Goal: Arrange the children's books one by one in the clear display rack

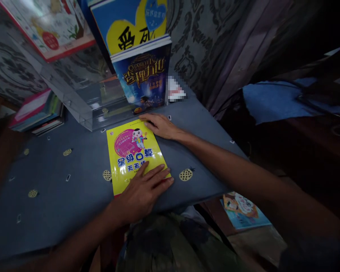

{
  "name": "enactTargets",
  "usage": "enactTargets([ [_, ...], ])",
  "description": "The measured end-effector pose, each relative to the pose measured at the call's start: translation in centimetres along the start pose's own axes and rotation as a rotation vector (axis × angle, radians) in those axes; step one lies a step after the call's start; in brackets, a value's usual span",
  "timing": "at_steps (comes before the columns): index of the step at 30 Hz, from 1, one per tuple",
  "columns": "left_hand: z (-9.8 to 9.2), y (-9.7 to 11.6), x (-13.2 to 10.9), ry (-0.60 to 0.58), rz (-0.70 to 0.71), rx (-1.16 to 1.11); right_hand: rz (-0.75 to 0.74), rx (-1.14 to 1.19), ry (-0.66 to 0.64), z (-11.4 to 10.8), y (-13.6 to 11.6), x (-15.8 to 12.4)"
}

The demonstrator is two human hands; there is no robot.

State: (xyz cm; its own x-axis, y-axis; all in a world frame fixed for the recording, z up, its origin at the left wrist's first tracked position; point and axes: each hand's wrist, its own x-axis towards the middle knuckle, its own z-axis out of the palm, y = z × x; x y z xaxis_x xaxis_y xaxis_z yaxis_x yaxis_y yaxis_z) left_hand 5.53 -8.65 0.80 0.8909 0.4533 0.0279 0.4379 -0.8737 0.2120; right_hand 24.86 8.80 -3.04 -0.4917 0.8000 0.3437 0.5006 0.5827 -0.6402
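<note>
A yellow children's book (130, 151) with a pink circle and a cartoon figure lies flat on the blue-grey tablecloth (59, 181). My left hand (143, 190) rests flat on the book's near right corner, fingers stretched out and together. My right hand (160, 124) lies at the book's far right corner, fingers flat on the cloth and touching the book's top edge. Neither hand grips anything.
A clear acrylic stand (82, 102) holds upright books, among them a dark blue one (143, 81). A stack of books (36, 111) lies at the far left. Curtains hang behind. Another picture book (243, 209) lies on the floor past the table's right edge.
</note>
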Motion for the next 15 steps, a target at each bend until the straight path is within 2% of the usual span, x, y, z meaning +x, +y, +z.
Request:
enactTargets([
  [6, 0.7, 1.2, -2.0, 0.116, -0.019, 0.101, 0.007, -0.040, -0.037, -0.1, -0.1, -0.2],
  [15, 0.4, 1.7, -8.4, 0.204, -0.143, 0.139, 0.008, -0.008, -0.034, 0.0, 0.1, -0.2],
])
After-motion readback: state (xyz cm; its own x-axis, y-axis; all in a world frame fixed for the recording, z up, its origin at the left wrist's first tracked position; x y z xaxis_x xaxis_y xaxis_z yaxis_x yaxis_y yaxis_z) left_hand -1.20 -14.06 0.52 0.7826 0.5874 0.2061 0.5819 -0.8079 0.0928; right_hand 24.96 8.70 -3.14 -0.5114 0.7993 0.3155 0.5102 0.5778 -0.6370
